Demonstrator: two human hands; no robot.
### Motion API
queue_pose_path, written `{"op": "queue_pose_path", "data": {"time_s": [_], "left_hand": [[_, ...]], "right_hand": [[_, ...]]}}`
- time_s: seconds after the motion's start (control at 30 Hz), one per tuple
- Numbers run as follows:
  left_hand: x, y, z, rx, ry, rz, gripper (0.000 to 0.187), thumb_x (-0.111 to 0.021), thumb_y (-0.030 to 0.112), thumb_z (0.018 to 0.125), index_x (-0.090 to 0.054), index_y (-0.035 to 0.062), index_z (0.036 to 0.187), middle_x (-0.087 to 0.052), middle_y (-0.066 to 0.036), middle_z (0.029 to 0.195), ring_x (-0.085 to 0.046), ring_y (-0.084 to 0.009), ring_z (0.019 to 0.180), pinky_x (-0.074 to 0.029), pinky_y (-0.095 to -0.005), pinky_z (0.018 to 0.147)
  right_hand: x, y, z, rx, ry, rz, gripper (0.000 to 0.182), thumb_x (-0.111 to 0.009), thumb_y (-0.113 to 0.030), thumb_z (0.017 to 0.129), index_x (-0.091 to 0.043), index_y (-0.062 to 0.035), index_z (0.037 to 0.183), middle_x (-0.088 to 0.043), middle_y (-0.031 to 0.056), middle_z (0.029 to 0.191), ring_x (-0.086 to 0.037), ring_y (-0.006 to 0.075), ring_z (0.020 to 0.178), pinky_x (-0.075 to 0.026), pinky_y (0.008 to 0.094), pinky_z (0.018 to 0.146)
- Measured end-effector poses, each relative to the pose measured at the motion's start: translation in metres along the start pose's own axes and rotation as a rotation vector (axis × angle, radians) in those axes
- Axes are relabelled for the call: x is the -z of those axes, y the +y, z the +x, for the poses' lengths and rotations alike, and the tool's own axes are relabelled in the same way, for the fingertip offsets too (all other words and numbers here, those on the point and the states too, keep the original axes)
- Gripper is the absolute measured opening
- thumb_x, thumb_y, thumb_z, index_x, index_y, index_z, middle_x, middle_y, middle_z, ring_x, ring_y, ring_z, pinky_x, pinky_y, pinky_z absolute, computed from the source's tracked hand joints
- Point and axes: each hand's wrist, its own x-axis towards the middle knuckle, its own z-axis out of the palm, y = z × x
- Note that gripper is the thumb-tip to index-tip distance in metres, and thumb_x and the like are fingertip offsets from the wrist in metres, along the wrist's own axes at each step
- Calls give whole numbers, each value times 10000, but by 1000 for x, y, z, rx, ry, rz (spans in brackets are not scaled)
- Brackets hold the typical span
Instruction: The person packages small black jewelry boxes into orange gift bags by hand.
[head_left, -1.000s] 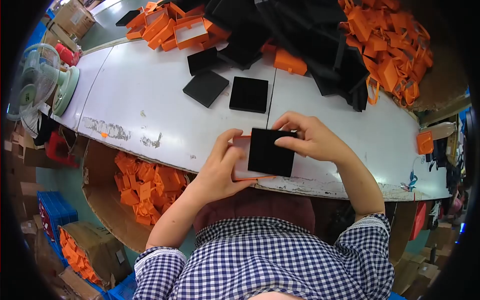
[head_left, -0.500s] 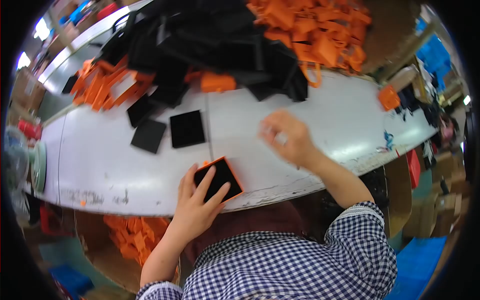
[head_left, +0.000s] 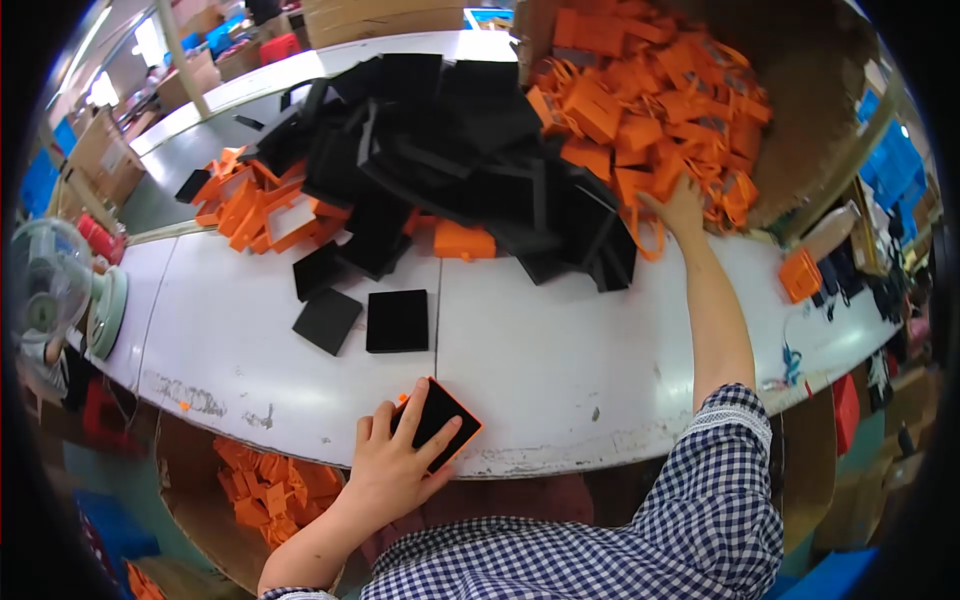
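Looking down from the head view, your left hand (head_left: 395, 470) lies flat with fingers spread on the orange box (head_left: 437, 418) with its black insert, at the near edge of the table (head_left: 560, 370) — pressing, not gripping. Your right hand (head_left: 682, 208) is stretched far off, up and to the right, fingers open in the orange bag pile (head_left: 650, 110); nothing clearly held. Count-wise: one box under your palm, two loose black pads (head_left: 397, 320) flat nearby, the piles too many to count.
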Motion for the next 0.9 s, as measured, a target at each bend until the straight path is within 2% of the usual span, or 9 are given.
{"op": "queue_pose_path", "data": {"time_s": [0.23,0.33,0.4,0.53,0.63,0.7,0.73,0.8,0.9], "left_hand": [[17,-5,-2,118,-162,-26,763,-837,487,746,-600,173,1399,-415,-228,1455,-497,-381,1168,-442,-458,945],[5,-16,-6,46,7,-139,743,-847,414,740,-603,120,1377,-472,-235,1330,-510,-414,1163,-442,-498,959],[-13,-25,-10,43,25,-284,769,-858,374,721,-583,82,1377,-468,-243,1342,-495,-437,1203,-430,-520,1016],[-21,-30,-13,16,133,-326,819,-869,361,681,-566,37,1369,-491,-222,1336,-497,-418,1192,-441,-502,1003],[-20,-34,-18,36,131,-339,815,-875,351,673,-571,51,1367,-495,-212,1340,-499,-415,1194,-442,-503,1005],[-19,-36,-26,64,130,-334,810,-877,349,672,-574,58,1365,-496,-209,1340,-498,-416,1199,-442,-500,1008],[-19,-36,-29,83,138,-324,805,-880,346,671,-577,66,1362,-497,-207,1340,-497,-417,1205,-441,-497,1010],[-23,-38,-33,95,157,-318,794,-879,352,669,-586,78,1354,-503,-194,1341,-496,-411,1217,-442,-493,1011],[-28,-37,-33,100,217,-316,794,-875,363,663,-592,77,1348,-511,-181,1342,-497,-400,1222,-441,-490,1009]], "right_hand": [[40,10,19,-44,-65,5,732,-664,-526,936,-480,26,1381,-606,270,1266,-609,413,1166,-483,484,997],[122,-5,-13,22,184,-1,518,-564,-399,1039,-530,32,1326,-658,195,1195,-637,292,1126,-492,407,977],[163,-26,-64,94,161,901,413,-491,-327,1087,-566,27,1284,-661,118,1183,-617,186,1095,-488,344,970],[171,-57,-184,-238,-549,1531,356,-461,-290,1102,-608,13,1217,-647,40,1144,-584,115,1057,-466,296,981],[157,-76,-232,-327,-811,1535,346,-488,-281,1088,-604,15,1225,-659,54,1108,-593,117,1069,-468,293,973],[154,-84,-238,24,-867,803,314,-553,-229,1035,-585,-15,1262,-642,104,1196,-619,184,1102,-502,332,951],[156,-91,-237,31,-879,802,314,-553,-229,1035,-585,-15,1262,-642,104,1196,-619,184,1102,-502,332,951],[169,-108,-228,406,-378,708,317,-659,-204,923,-625,-24,1182,-605,140,1230,-594,267,1140,-488,385,964],[191,-145,-221,676,-553,769,330,-720,-173,795,-644,-36,1085,-574,151,1231,-558,328,1134,-458,421,968]]}}
